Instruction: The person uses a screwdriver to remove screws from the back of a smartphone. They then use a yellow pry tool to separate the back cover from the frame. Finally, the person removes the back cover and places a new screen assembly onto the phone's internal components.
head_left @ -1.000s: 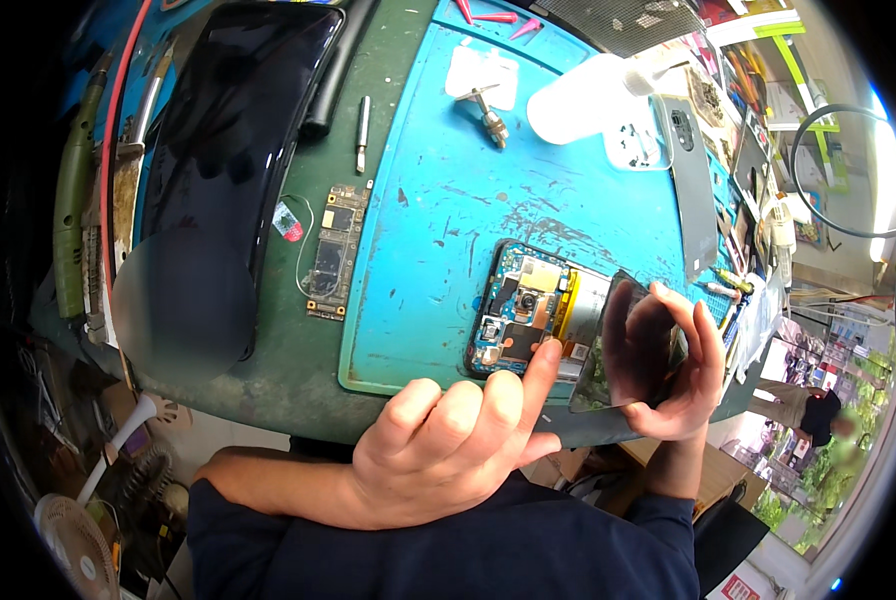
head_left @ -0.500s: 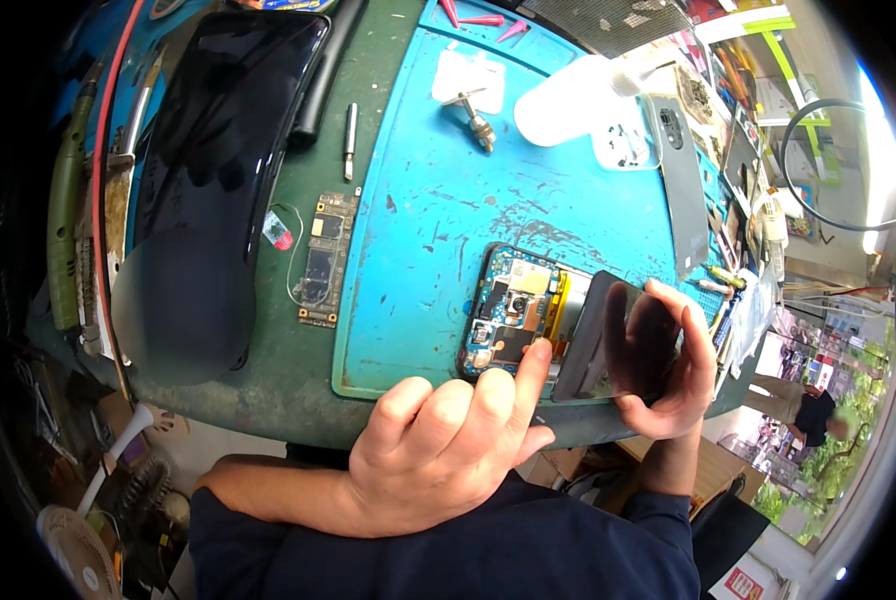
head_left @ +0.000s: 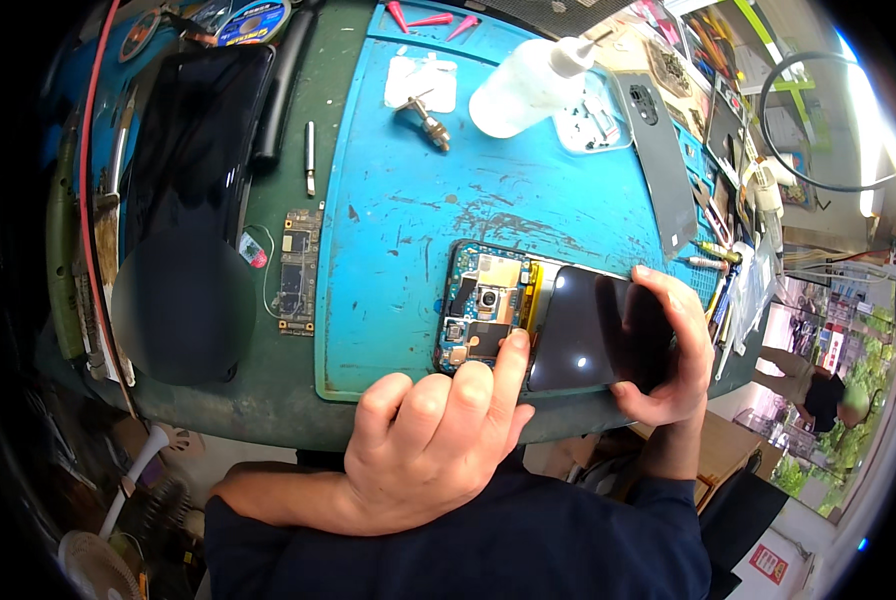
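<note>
An opened phone body (head_left: pixel 460 318) lies on the blue mat, its circuit board and camera module bare at the left end. Over its right part sits a glossy black screen panel (head_left: pixel 578 330), nearly flat. A yellow ribbon cable (head_left: pixel 533 300) shows in the gap between board and panel. My right hand (head_left: pixel 673 350) grips the panel's right end, thumb at the near edge and fingers at the far one. With its index finger stretched out, my left hand (head_left: pixel 438 440) presses on the board beside the cable; its other fingers are curled and hold nothing visible.
A white squeeze bottle (head_left: pixel 523 90), a small metal fitting (head_left: pixel 428 125) and a tray of small parts (head_left: pixel 593 125) stand toward the back. A grey phone back cover (head_left: pixel 658 165) lies at right. Leftward are a loose circuit board (head_left: pixel 296 270) and a large dark phone (head_left: pixel 198 140).
The screen panel has tipped down flatter over the phone body, my right hand still on it. My left index finger stays on the board. The whole view has shifted a little.
</note>
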Action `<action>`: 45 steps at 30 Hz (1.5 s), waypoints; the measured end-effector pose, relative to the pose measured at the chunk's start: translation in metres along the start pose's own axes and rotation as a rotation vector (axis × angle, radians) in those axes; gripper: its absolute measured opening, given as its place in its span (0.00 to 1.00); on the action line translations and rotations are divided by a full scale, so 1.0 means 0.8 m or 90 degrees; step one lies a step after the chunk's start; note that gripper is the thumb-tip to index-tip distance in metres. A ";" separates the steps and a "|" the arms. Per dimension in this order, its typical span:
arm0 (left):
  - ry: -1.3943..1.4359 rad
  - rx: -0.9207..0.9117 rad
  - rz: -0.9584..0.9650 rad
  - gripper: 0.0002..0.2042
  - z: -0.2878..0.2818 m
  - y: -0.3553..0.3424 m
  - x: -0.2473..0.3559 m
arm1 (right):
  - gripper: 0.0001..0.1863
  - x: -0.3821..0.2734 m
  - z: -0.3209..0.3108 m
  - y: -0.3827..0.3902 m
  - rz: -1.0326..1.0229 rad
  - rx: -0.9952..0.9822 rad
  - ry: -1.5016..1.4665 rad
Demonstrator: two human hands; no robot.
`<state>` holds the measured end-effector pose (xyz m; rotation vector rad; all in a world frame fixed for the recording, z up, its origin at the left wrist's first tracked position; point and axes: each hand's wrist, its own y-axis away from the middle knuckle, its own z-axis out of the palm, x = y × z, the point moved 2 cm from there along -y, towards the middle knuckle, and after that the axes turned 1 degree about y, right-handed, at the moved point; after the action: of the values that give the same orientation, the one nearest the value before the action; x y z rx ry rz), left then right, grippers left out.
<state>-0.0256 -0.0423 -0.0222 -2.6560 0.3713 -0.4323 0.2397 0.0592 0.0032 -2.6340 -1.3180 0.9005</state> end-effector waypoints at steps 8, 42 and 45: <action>-0.005 -0.004 0.015 0.20 -0.002 -0.003 -0.001 | 0.42 -0.006 -0.005 -0.012 0.006 -0.030 0.047; 0.040 0.010 0.005 0.21 -0.002 -0.005 -0.001 | 0.43 -0.002 -0.006 -0.009 0.033 -0.024 0.044; 0.041 0.009 -0.002 0.22 -0.003 -0.007 -0.001 | 0.43 -0.002 -0.006 -0.009 0.033 -0.022 0.043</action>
<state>-0.0257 -0.0381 -0.0182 -2.6343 0.3835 -0.5204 0.2368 0.0637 0.0100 -2.7115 -1.2667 0.7948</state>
